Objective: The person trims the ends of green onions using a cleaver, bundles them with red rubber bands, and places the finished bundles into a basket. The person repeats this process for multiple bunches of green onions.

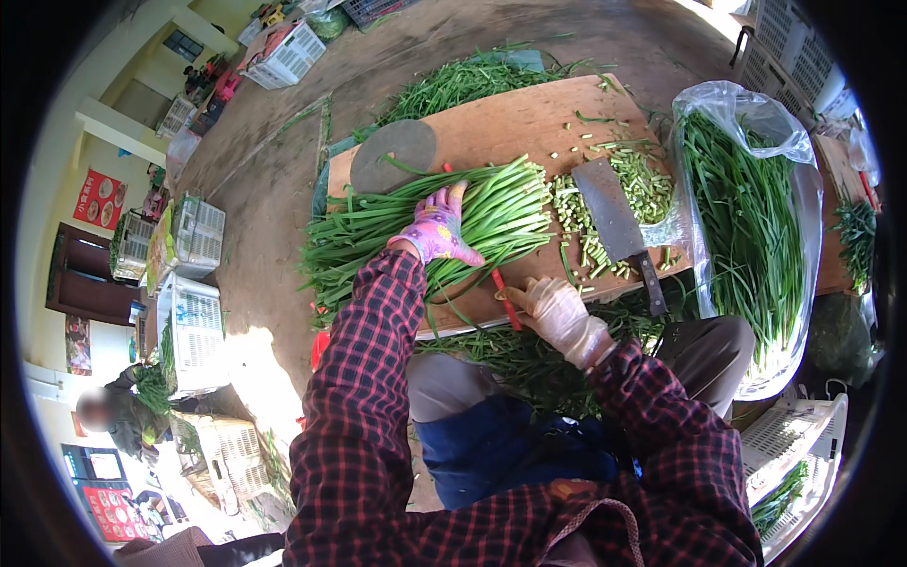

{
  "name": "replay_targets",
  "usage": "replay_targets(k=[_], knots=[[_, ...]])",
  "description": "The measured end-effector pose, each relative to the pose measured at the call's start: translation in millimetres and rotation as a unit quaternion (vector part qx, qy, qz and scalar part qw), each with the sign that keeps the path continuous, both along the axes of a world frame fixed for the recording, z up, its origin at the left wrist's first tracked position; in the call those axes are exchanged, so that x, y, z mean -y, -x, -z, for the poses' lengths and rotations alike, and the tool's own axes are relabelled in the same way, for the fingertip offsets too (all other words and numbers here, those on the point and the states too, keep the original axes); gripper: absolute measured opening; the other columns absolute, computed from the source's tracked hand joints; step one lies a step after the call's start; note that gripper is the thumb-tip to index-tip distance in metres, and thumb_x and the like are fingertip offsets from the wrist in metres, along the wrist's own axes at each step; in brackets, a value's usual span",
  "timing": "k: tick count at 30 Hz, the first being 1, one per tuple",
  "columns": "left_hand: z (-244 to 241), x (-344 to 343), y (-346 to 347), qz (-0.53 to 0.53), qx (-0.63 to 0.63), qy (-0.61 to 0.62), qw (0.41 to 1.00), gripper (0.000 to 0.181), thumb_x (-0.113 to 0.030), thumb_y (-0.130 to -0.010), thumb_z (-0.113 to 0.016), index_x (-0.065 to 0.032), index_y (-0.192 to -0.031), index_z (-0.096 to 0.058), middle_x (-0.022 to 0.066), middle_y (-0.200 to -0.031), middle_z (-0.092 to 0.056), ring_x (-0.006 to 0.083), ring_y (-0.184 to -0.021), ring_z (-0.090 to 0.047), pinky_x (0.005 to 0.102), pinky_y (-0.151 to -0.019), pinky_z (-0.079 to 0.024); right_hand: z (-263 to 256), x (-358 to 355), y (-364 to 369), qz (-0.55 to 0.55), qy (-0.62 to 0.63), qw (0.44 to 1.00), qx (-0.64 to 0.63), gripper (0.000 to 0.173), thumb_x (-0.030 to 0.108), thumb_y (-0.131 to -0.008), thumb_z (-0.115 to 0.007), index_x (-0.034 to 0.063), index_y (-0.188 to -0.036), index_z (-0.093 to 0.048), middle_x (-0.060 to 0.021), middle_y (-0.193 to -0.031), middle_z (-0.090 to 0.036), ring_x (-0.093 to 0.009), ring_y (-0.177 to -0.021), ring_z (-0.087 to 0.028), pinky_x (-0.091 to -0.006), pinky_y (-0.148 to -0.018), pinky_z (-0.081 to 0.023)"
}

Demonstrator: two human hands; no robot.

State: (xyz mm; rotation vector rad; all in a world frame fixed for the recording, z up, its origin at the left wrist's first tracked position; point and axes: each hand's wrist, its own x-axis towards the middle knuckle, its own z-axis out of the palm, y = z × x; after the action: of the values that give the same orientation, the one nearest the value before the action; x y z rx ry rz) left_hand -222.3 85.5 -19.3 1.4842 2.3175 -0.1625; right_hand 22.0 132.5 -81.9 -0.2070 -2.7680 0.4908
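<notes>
My left hand, in a pink flowered glove, lies spread on top of a thick bundle of green garlic chives on a wooden board. My right hand, in a pale glove, pinches a red strip at the board's near edge. The strip runs under the bundle, and its other end shows at the far side. Right of the bundle, a cleaver lies across many short cut stalk ends, its dark handle towards me. A round grey disc rests at the board's left end.
A clear plastic bag of chives stands right of the board. Loose green leaves lie beyond it, and more are under its near edge. White plastic crates stand at the left, with another crate at the lower right. A person is at the far left.
</notes>
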Motion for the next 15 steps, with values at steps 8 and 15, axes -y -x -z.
replay_targets(k=[8,15], knots=[[-9,22,-22,0.023,-0.084,-0.033,0.996,0.144,-0.061,-0.042,-0.083,-0.0088,-0.147,0.000,0.0270,-0.145,-0.018,0.0437,-0.134,-0.021,0.0515,-0.109,-0.018,-22,-23,50,0.173,0.238,0.940,-0.175,0.017,0.026,-0.077,-0.071,0.0110,-0.084,-0.071,-0.0114,-0.071,-0.060,-0.030,-0.067,-0.061,-0.0386,-0.059,-0.050],[2,8,-29,0.023,-0.171,-0.036,0.984,0.117,-0.065,-0.052,-0.072,-0.0002,-0.139,-0.028,0.0183,-0.137,-0.035,0.0338,-0.131,-0.029,0.0574,-0.109,-0.014,-63,-46,106,0.102,0.076,0.982,-0.139,0.015,0.024,-0.074,-0.066,0.0094,-0.069,-0.065,-0.0088,-0.069,-0.059,-0.030,-0.067,-0.061,-0.0410,-0.060,-0.049]])
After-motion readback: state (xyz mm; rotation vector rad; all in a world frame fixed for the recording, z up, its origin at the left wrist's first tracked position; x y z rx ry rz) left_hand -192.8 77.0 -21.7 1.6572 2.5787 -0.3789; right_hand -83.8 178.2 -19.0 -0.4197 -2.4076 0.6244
